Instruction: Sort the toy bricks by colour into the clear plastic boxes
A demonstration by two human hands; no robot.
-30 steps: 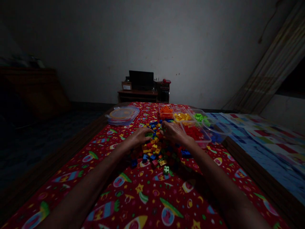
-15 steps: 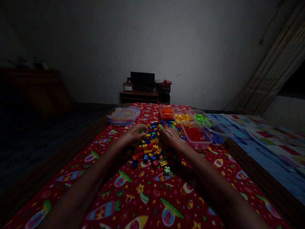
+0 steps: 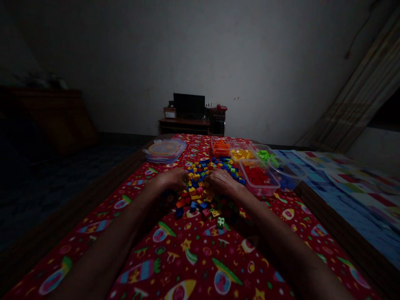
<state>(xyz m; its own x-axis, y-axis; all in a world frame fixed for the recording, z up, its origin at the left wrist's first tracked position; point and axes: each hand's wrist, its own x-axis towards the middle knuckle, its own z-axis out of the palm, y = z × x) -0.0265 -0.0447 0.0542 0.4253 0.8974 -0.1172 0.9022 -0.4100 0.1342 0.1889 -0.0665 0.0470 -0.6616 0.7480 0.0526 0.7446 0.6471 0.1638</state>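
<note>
A loose pile of toy building bricks [image 3: 195,191] in yellow, blue, red, orange and green lies on the red patterned cloth [image 3: 190,266]. My left hand [image 3: 172,179] is at the pile's left side, its fingers curled inward; whatever they close on is hidden. From the right, my right hand [image 3: 221,181] reaches over the bricks with its fingers bent down and together, and their tips are hard to see. Closest to me, apart from the pile, sits a pale green brick [image 3: 220,222].
Clear tubs hold sorted bricks: orange [image 3: 220,147], yellow [image 3: 241,155], green [image 3: 265,156], red [image 3: 256,175] and, in a round tub, blue [image 3: 286,183]. Stacked clear lids [image 3: 165,151] lie at the left edge. A bed [image 3: 346,179] adjoins the table on the right.
My left hand has drawn back slightly toward me and left. My right hand has shifted a little toward me, its fingers lower over the bricks. The view has turned slightly.
</note>
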